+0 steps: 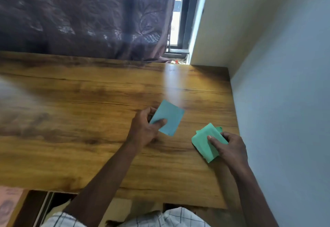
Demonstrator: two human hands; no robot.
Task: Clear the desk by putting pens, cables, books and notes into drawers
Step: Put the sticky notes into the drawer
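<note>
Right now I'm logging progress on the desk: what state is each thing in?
Blue paper note: pinched by left hand, tilted.
Green paper notes: loose stack, held by right hand.
Brown patterned curtain: drawn.
Wooden desk: otherwise bare.

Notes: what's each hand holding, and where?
Left hand pinches the blue note at its near-left edge. Right hand grips the green notes along their right side.
</note>
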